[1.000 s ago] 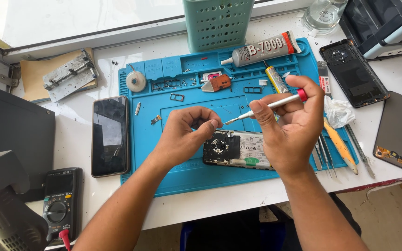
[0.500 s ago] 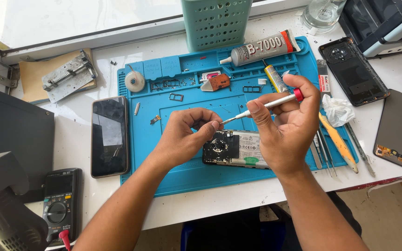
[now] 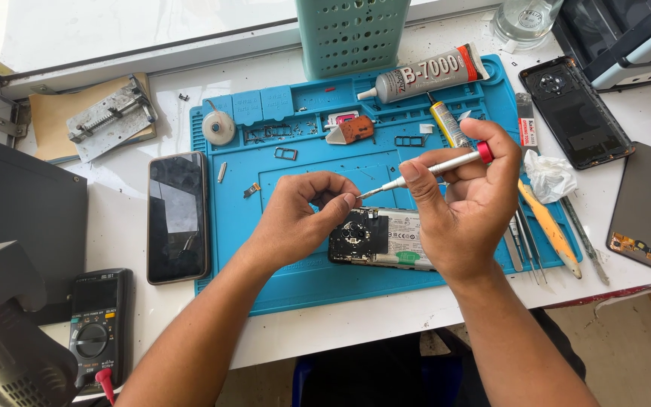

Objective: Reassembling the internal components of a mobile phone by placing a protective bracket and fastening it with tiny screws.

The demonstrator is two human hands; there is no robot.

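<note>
Slim silver screwdriver point(image 3: 435, 167), red cap at rear end, long axis running up-right to down-left, fine tip aimed at left fingertips just above opened phone. Shaft smooth metal, thin and round, narrowing to dark bit. Pinched between thumb and fingers of right hand point(image 3: 469, 207), clenched around upper shaft. Left hand point(image 3: 295, 218) curled, fingertips drawn together at bit's point; whether pinching a small part, cannot tell. Directly below: opened phone point(image 3: 382, 237), back removed, lying lengthwise left to right on blue mat point(image 3: 303, 279), dark circuit section at left, pale battery with green patch at right. Mat rubbery, rectangular, moulded compartments along far edge, small loose metal parts scattered there. On mat's far edge: glue tube point(image 3: 423, 74), grey with red cap, nozzle pointing left; small round spool point(image 3: 218, 126). Right of mat: yellow-handled tool point(image 3: 548, 222), metal tweezers point(image 3: 525, 245), crumpled white wipe point(image 3: 548, 177). Further right: black phone back cover point(image 3: 576, 113), grey panel point(image 3: 649, 207). Left of mat: dark-screened phone point(image 3: 178, 217), glossy, upright; metal clamp jig point(image 3: 111, 117); black multimeter point(image 3: 98, 320). Beyond mat: teal perforated basket point(image 3: 352, 34).
</note>
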